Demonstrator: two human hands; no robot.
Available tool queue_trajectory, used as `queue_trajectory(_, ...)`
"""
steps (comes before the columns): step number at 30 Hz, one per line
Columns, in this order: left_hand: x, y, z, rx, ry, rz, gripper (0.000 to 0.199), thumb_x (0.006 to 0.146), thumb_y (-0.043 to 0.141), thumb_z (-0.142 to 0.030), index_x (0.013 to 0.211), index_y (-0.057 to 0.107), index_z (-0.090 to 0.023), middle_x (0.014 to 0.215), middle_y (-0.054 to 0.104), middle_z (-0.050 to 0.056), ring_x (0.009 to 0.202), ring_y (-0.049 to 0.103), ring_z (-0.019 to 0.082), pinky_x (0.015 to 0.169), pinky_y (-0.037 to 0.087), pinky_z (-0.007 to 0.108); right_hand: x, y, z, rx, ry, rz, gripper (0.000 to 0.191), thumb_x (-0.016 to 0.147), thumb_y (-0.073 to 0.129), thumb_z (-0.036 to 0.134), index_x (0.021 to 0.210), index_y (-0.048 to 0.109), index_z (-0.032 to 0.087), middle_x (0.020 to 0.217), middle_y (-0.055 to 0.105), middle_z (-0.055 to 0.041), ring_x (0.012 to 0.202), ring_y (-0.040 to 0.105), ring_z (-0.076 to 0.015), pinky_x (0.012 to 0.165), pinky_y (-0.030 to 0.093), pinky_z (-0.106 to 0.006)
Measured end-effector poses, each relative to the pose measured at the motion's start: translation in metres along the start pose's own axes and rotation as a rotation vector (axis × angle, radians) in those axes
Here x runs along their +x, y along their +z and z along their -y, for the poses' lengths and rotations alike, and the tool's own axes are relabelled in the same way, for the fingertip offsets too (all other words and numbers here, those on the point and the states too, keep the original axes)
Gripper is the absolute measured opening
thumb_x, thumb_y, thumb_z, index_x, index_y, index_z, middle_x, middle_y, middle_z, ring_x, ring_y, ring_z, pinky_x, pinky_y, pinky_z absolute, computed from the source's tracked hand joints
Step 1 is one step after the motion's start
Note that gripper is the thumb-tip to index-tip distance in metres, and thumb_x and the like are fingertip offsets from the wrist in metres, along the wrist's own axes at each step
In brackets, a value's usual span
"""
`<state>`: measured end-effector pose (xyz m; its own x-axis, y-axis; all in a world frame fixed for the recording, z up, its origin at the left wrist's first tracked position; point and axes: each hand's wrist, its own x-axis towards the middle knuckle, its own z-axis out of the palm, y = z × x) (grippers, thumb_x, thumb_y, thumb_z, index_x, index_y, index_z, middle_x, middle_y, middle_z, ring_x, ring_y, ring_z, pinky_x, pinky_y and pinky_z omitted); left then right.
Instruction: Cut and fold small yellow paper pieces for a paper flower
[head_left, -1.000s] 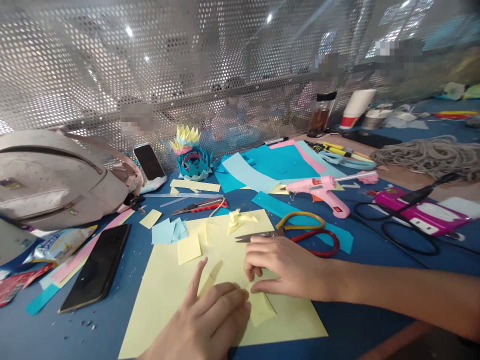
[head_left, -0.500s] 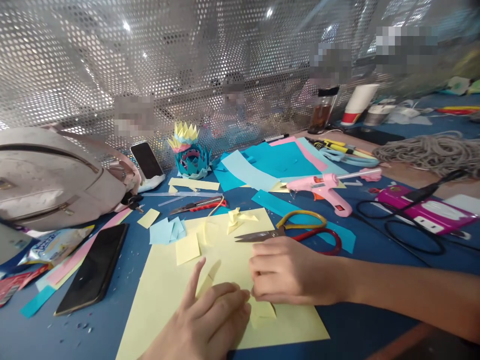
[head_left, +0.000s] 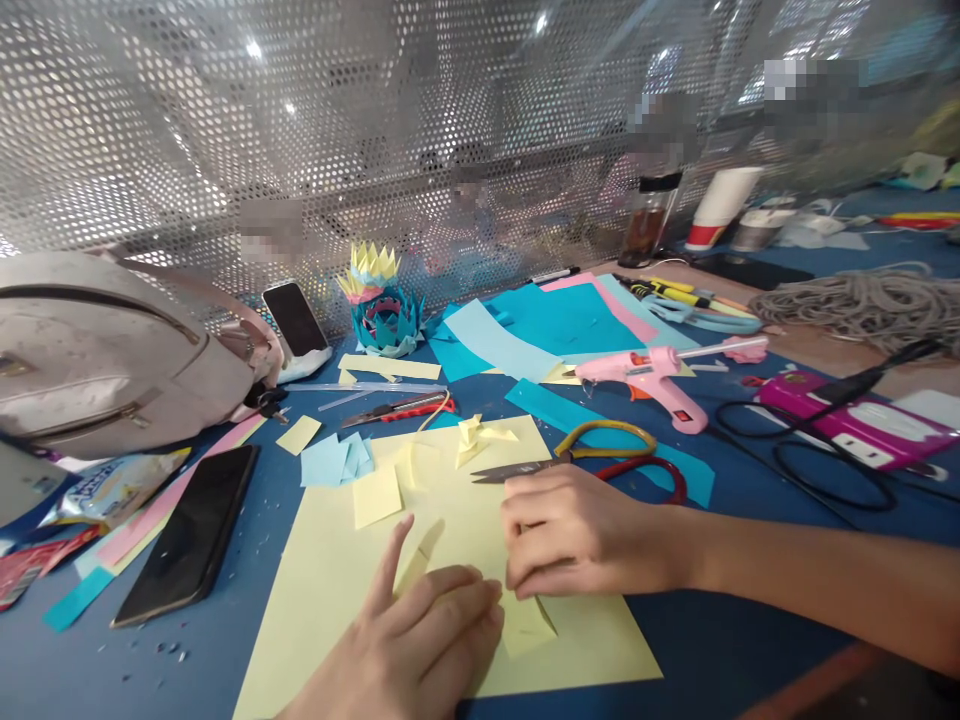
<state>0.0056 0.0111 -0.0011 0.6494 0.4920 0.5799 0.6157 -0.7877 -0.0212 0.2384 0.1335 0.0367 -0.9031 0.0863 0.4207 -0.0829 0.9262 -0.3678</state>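
Paper piece [head_left: 527,630], small, folded, pale yellow: lay on large pale-yellow paper sheet [head_left: 300,600], just near of right hand [head_left: 577,530], fingers curled, and right of left hand [head_left: 427,630], fingers bent; whether either pinched it could not be told.

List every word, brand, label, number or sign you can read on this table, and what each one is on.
None reads clearly enough to quote.
White and blue packet: lettering, too blurred to read.
Red wrapper: light printed patch, too blurred to read.
Red and white cup: any print is too small to read.
Purple power strip: no readable marking.
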Motion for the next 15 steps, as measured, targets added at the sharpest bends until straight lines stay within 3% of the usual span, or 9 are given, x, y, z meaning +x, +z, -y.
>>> queue_trajectory(8,0.0033,-0.0018,-0.0002,-0.020,-0.012,-0.014,0.031,0.108,0.041,-0.017,0.112,0.071,-0.016,0.107,0.074,0.001,0.113,0.066,0.016,0.128,0.003,0.056,-0.0010,0.0010,0.0015,-0.063,-0.001,0.049,0.030,0.105,0.054,0.036,0.087,0.072,0.020,0.081,0.064,-0.0008,0.075,0.054,-0.0139,0.065,0.035,-0.029)
queue_trajectory(15,0.0034,-0.0039,0.0007,-0.039,-0.016,-0.010,0.028,0.108,0.043,-0.018,0.112,0.071,-0.017,0.107,0.074,0.000,0.113,0.065,0.014,0.129,0.002,0.054,-0.0013,0.0032,0.0065,-0.121,0.009,0.019,0.027,0.104,0.055,0.033,0.087,0.071,0.020,0.083,0.065,-0.0003,0.075,0.053,-0.0144,0.063,0.032,-0.030)
